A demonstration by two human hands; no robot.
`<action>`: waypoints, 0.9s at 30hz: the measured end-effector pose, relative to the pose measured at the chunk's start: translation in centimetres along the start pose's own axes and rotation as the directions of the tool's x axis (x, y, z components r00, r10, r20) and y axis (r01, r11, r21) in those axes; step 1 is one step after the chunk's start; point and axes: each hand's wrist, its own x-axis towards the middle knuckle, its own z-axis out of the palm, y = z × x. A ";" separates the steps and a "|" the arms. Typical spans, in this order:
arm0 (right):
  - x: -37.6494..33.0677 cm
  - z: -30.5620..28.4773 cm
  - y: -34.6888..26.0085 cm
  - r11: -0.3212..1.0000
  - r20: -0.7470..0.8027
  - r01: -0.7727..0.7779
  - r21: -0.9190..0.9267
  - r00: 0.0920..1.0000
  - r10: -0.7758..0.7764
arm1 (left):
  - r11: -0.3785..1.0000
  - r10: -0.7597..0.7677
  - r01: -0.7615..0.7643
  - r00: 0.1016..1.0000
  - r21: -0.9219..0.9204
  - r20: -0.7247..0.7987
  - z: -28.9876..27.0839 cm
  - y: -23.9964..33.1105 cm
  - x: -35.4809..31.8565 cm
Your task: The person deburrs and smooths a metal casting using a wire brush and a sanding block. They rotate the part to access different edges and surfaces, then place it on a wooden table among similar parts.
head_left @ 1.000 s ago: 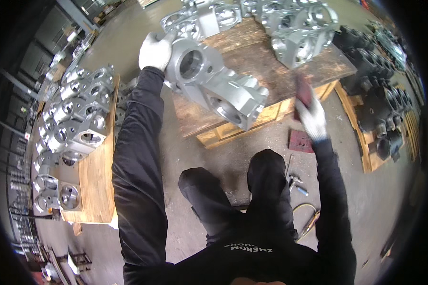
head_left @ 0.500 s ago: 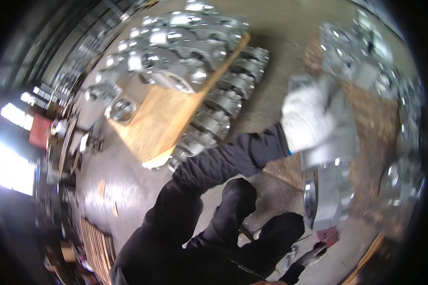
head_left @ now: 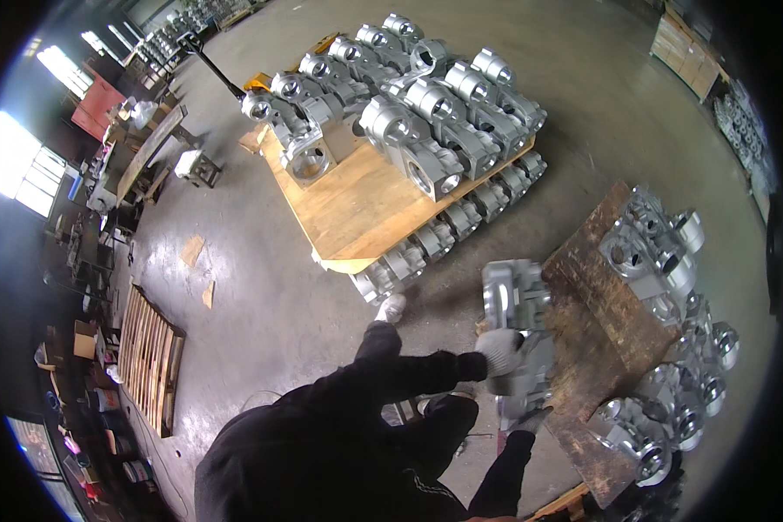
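Observation:
A long grey metal casting (head_left: 520,300) with ribs and hollows lies in front of me, to the right of my knees. My left hand (head_left: 500,352), in a white knitted glove, grips its side about midway along. Around the near end of the same casting, my gloved right hand (head_left: 531,420) is closed, its fingers partly hidden. Whether the casting is lifted or resting on something I cannot tell. Beyond it, a plywood sheet (head_left: 357,204) bears several similar castings (head_left: 426,143) in rows, and a further layer shows under its right edge.
To the right, a worn brown board (head_left: 596,348) carries more castings (head_left: 670,270) along its far side. A wooden pallet (head_left: 150,361) lies at the left. Farther back are a small stool (head_left: 197,167), a long bench (head_left: 148,157) and a pallet jack handle (head_left: 213,65).
My view has swung to the right and steadied. My left hand has come down and nearer along the casting. My right hand has moved up from beside a dark red piece to the casting's near end.

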 end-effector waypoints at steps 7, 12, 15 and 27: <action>-7.3 13.0 8.5 0.979 -0.210 -0.173 -0.104 0.966 0.148 | 0.948 -0.300 0.280 0.945 -0.153 -0.131 -15.5 -6.0 -5.2; -8.1 30.1 18.0 0.882 -0.405 -0.245 -0.402 0.912 0.069 | 0.900 -0.336 0.233 0.909 -0.369 -0.246 -29.2 -13.1 -4.7; -4.1 40.3 23.7 0.743 0.066 0.049 -0.667 0.998 -0.006 | 0.908 -0.412 0.341 0.825 -0.242 -0.386 -36.5 -18.0 -0.5; 16.8 62.3 35.5 0.804 0.040 0.001 -0.594 0.999 0.028 | 0.880 -0.420 0.206 0.758 -0.428 -0.499 -51.4 -33.6 17.4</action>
